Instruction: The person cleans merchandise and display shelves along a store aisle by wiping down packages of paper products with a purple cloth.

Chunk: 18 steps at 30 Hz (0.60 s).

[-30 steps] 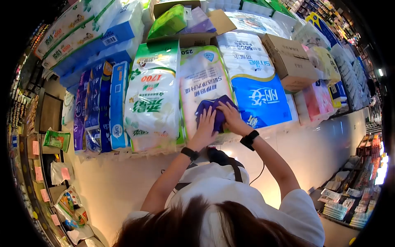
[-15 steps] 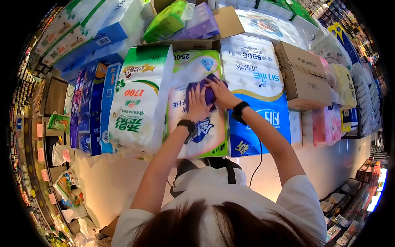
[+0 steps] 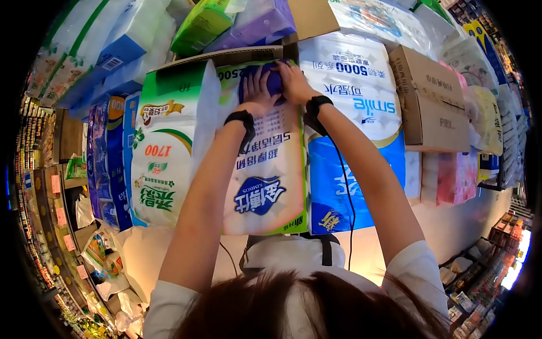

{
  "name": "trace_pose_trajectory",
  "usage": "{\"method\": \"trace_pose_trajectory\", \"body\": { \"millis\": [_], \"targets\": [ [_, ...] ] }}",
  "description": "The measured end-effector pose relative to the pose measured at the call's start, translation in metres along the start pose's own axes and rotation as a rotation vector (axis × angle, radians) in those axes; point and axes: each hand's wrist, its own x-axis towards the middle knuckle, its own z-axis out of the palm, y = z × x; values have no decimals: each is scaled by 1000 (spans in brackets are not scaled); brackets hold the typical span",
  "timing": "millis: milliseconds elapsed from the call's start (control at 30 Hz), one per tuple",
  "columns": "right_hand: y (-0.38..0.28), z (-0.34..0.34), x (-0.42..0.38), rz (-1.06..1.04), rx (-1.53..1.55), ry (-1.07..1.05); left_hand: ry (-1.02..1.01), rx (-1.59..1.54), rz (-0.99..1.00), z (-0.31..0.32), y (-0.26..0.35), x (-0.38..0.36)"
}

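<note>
A folded purple cloth lies on the upper end of a Kimbos tissue pack with green edges. My left hand rests flat on the cloth, fingers spread. Beside it, my right hand has its fingers bent over the cloth's right side. To the left stands a white and green tissue pack marked 1700. On the right lies a blue and white Smile tissue pack. Both wrists wear black bands.
A brown carton sits at the right among more packs. Behind the cloth runs a cardboard edge, with a green pack and a purple pack beyond. A thin black cable hangs near my right arm. Shelves line the left side.
Both hands and the purple cloth have slid away from me, from the middle of the Kimbos pack to its far end. More of the pack's print shows now.
</note>
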Motion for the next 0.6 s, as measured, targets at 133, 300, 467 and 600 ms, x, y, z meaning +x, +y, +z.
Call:
{"method": "trace_pose_trajectory", "body": {
  "millis": [133, 300, 467, 600],
  "targets": [
    [5, 6, 12, 79, -79, -9, -29, -45, 46, 4, -17, 20],
    [3, 10, 15, 123, -122, 12, -231, 28, -97, -24, 2, 30],
    [-10, 7, 3, 72, -123, 142, -214, 7, -50, -23, -3, 20],
    [-22, 2, -14, 42, -31, 125, -189, -119, -21, -28, -1, -5]
  ]
}}
